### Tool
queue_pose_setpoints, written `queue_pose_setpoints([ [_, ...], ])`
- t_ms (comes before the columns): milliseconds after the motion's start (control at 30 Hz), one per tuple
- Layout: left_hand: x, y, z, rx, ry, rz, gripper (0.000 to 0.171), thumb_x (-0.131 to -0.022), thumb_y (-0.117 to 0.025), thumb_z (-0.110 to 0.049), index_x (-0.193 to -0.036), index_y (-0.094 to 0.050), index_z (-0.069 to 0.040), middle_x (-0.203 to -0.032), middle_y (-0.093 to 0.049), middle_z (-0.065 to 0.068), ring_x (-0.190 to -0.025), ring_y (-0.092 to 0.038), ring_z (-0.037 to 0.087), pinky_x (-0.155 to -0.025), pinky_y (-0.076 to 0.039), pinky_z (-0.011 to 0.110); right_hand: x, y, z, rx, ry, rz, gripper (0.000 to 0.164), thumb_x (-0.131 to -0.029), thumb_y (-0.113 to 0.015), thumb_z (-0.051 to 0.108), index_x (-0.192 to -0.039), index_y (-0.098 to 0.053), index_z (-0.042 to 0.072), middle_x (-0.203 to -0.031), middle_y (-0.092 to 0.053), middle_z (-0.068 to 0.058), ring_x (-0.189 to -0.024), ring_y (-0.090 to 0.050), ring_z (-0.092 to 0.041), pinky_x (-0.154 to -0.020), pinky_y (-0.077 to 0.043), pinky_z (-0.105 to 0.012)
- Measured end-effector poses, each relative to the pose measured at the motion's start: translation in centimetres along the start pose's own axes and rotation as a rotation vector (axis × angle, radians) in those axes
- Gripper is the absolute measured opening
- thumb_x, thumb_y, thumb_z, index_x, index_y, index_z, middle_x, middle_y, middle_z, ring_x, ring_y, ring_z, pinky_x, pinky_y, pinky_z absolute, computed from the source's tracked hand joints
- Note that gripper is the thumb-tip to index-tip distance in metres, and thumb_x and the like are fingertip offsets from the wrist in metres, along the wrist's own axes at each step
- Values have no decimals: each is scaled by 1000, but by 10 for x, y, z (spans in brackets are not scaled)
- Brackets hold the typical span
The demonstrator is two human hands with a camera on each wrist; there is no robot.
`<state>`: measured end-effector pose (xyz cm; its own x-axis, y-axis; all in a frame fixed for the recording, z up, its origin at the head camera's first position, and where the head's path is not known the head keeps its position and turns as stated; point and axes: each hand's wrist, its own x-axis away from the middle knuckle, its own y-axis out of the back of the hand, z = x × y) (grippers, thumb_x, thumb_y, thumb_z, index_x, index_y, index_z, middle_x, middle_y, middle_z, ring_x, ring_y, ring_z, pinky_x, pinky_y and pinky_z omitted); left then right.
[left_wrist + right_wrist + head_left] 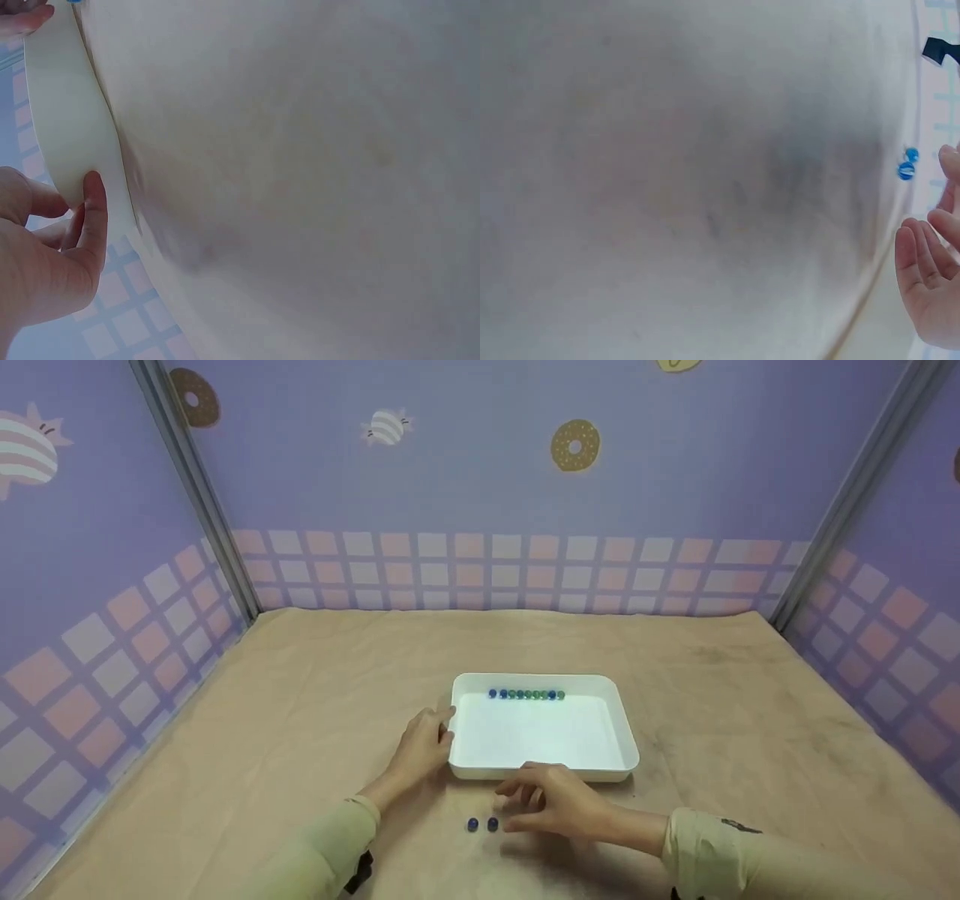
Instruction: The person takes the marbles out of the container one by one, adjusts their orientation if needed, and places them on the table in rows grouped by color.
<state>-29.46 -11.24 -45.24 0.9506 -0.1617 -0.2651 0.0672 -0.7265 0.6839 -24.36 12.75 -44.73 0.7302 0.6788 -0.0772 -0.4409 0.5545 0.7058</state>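
My left hand (420, 746) holds the left side of a white rectangular tray (626, 735), its fingertips at the rim. The left wrist view shows the thumb and fingers of this hand (64, 255) around the tray's corner. Inside the tray, along its far wall, runs a row of several blue and green glass marbles (527, 695). My right hand (559, 802) is at the tray's near edge, thumb and fingers parted with nothing visible between them. Just left of its thumb, a blue marble (493, 824) lies on the brown cover, beside another blue marble (472, 825).
Brown paper-like covering (352, 660) spreads over the table. Behind it stands a purple wall (480, 487) with pink and white checks, and side panels meet it at grey posts (202, 487). A black object (361, 873) shows under the left sleeve.
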Motion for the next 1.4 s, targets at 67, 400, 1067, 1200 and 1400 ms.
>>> queue_pose_setpoints([
  [67, 0, 0, -1, -4, 8, -1, 41, -90, -56, 8, -131, -56, 12, -82, -52, 10, -73, -43, 14, -62, -36, 18, -1, 5, 3, -10, -6, -2, 37, -84, -78, 31, -115, -71, 12, -103, -71, -4, -84, -65, -7, -71, -54, -18],
  [400, 1, 0, -2, 1, 2, 4, 41, -90, -55, 9, -131, -55, 13, -80, -51, 9, -70, -42, 13, -59, -35, 16, -9, 33, 15, 32, 43, -61, 29, -85, -77, 30, -109, -74, 12, -94, -75, -4, -78, -66, -3, -68, -54, -18],
  [1067, -1, -1, -2, -10, 27, 2, 43, -90, -57, 8, -132, -54, 12, -81, -52, 9, -72, -44, 13, -61, -36, 17, -47, 78, 2, 132, -18, -57, 24, -86, -76, 29, -103, -75, 12, -93, -76, -2, -83, -70, -12, -71, -55, -21],
  [1200, 0, -1, -3, -7, 30, 8, 42, -90, -57, 8, -132, -54, 12, -82, -52, 10, -73, -45, 14, -61, -37, 17, -61, 87, -4, 150, -31, -11, 27, -85, -77, 27, -105, -74, 9, -94, -76, -5, -84, -70, -16, -72, -56, -23],
  [1400, -1, -1, -3, -5, 17, 9, 41, -90, -55, 9, -130, -55, 13, -81, -54, 10, -72, -45, 13, -60, -38, 17, -83, 98, -14, 198, -59, 67, 30, -83, -79, 24, -108, -74, 9, -96, -75, -8, -85, -70, -18, -78, -58, -31],
])
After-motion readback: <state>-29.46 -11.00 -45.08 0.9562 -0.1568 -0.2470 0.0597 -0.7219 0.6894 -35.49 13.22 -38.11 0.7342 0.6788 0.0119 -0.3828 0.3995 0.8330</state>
